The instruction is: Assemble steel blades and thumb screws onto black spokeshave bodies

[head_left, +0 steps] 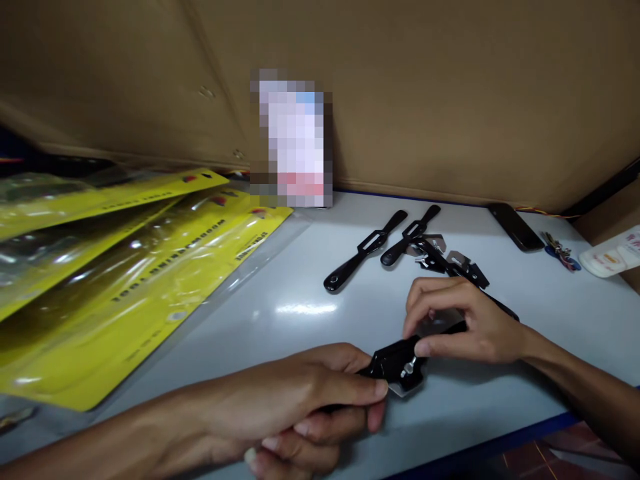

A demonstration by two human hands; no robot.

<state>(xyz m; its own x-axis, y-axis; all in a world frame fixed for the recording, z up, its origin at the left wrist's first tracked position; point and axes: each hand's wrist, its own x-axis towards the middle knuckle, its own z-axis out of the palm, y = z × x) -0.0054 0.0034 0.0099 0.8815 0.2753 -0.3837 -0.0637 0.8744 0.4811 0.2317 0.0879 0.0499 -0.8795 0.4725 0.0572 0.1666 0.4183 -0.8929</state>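
Observation:
In the lower middle, my left hand point(320, 393) is wrapped round one handle of a black spokeshave point(393, 363). A silver screw point(410, 367) shows on the spokeshave's body, and a thin blade edge peeks out below it. My right hand point(465, 323) pinches the body's right side with thumb and fingers, close to the screw; the fingertips partly hide what they touch. Beyond lie two black spokeshave frames point(367, 248) point(411, 235). Right of them is a cluster of loose black plates point(470, 272), blades and silver screws, partly behind my right hand.
Yellow woodworking-tool packs point(165, 293) in clear plastic cover the table's left side. A phone point(516, 227), a small tangle of coloured bits point(561, 252) and a white bottle point(613, 253) lie at the right. A cardboard wall point(450, 100) stands behind, with a blurred-out item point(297, 140) against it.

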